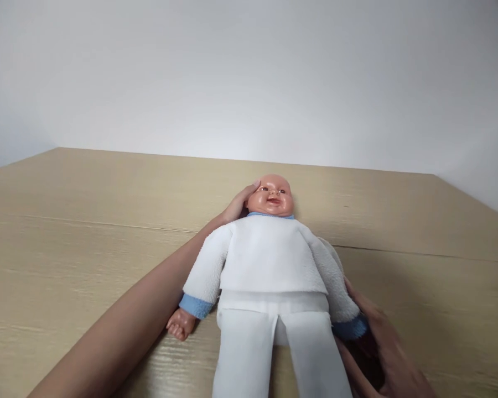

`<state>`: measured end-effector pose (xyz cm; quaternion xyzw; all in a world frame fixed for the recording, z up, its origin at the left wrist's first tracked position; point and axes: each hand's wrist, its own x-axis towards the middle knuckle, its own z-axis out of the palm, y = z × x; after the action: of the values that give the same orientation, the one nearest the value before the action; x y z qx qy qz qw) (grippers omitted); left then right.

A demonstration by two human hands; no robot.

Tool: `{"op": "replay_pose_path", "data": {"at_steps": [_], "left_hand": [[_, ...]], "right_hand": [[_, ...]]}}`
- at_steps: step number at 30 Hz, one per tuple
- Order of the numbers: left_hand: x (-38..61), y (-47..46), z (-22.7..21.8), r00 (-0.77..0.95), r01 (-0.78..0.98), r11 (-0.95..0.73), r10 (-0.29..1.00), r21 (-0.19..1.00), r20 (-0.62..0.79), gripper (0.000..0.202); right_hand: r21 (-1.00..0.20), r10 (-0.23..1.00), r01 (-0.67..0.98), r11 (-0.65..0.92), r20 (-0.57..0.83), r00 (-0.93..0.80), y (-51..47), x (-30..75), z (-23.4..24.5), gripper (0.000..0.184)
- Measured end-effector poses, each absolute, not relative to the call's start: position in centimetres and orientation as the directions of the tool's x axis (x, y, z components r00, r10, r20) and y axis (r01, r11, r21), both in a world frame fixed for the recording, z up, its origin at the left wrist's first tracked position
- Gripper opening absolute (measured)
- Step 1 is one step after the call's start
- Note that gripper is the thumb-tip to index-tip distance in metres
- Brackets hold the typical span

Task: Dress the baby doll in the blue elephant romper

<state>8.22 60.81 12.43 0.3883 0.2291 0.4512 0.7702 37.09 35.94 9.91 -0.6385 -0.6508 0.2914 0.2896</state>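
Observation:
A baby doll [274, 254] lies on its back on the wooden table, head pointing away from me. It wears a white top and white trousers with blue cuffs and a blue collar. My left hand [238, 205] cups the side of the doll's bald head [276, 179], thumb near its brow; the other fingers are hidden behind the head. At the lower right, my right hand [384, 337] is curled around the doll's arm by the blue cuff [351, 327], covering the doll's hand there. The doll's other hand [181, 324] rests beside my left forearm.
The pale wooden table [108, 188] has a thin seam running across it behind the doll's shoulders. A plain whitish wall [249, 77] rises beyond the table's far edge. The doll's feet are outside the frame.

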Motion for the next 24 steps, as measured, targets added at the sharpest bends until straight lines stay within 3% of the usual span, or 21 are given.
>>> {"op": "replay_pose_path", "data": {"at_steps": [8,13,15,20,24], "left_hand": [[7.5,61.4,11.3,0.523,-0.47,0.353,0.85,0.809,-0.067,0.063],[4.4,59.2,10.3,0.161,-0.556,0.149,0.984,0.818,-0.07,0.056],[2.9,57.0,9.8,0.128,-0.54,0.096,0.991,0.836,-0.032,0.06],[0.3,49.4,9.3,-0.068,-0.235,-0.092,0.995,0.968,0.078,0.055],[0.3,40.5,12.6,-0.25,0.145,0.023,0.968,0.989,0.014,0.056]], "right_hand": [[-0.695,0.997,0.714,0.081,0.044,-0.07,36.3,37.0,10.4,0.072],[-0.702,0.989,0.697,0.146,0.124,-0.082,36.3,36.3,10.9,0.073],[-0.716,0.984,0.677,0.169,0.164,-0.073,36.7,36.4,10.7,0.075],[-0.71,0.964,0.672,0.211,0.267,-0.021,37.1,36.9,9.1,0.078],[-0.473,0.857,0.825,0.308,0.514,-0.025,32.4,36.7,9.0,0.086]]}}
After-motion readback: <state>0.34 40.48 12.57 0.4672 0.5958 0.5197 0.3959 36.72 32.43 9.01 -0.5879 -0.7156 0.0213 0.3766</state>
